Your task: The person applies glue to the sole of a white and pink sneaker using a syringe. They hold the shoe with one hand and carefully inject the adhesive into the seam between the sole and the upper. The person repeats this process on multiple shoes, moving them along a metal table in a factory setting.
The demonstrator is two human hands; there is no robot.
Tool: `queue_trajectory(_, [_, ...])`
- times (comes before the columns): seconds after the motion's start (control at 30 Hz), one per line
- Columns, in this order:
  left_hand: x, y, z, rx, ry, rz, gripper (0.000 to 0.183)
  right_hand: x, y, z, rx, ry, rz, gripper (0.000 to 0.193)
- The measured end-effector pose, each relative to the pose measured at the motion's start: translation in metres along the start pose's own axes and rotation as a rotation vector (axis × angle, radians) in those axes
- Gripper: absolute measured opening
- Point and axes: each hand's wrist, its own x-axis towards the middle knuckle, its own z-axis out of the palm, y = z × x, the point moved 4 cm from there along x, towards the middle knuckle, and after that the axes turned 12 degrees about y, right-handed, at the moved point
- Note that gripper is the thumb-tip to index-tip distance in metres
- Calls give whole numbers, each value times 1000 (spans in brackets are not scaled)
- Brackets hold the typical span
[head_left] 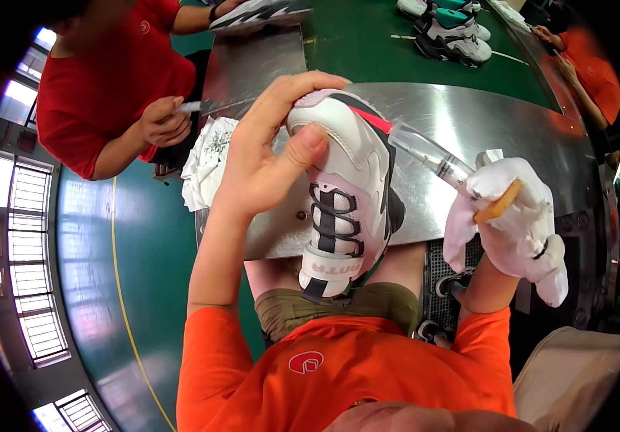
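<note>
A white and pale pink sneaker (353, 147) with black laces is held up over the steel table's near edge, its toe pointing away from me. My bare left hand (270, 140) grips it round the toe, thumb on top. In my gloved right hand (515, 216) is a clear syringe (432, 155) with a red tip, which meets the side of the shoe near the sole edge. A yellowish-brown strip (498, 203) also sits between the fingers of that white glove. The sneaker's underside is hidden.
The steel table (439, 108) lies beneath, with a crumpled white cloth (209, 155) left of my left arm. Several sneakers (454, 36) stand on the green surface beyond. A co-worker in red at the far left holds a thin tool (191, 106) and another shoe (259, 14).
</note>
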Motion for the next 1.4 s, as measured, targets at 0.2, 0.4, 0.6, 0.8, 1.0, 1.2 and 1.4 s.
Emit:
queue_trajectory(0.2, [-5, 5, 1, -89, 103, -70, 45, 20, 5, 6, 145, -231, -147, 96])
queue_trajectory(0.4, [-7, 2, 5, -156, 200, -109, 50, 18, 12, -4, 197, -268, -119, 95])
queue_trajectory(0.6, [-14, -11, 3, -166, 278, -121, 50, 14, 25, -10, 218, -280, -79, 94])
queue_trajectory(0.8, [-19, -22, 1, -166, 318, -120, 51, 11, 34, -17, 240, -287, -53, 93])
queue_trajectory(1.0, [-27, -23, 6, -220, 364, -156, 50, 10, 30, -17, 250, -311, -50, 92])
queue_trajectory(1.2, [-17, -12, 10, -260, 304, -109, 54, 23, 3, -11, 180, -260, -133, 92])
queue_trajectory(1.4, [-15, -5, 4, -294, 149, -137, 68, 46, -8, 16, -218, 185, -400, 87])
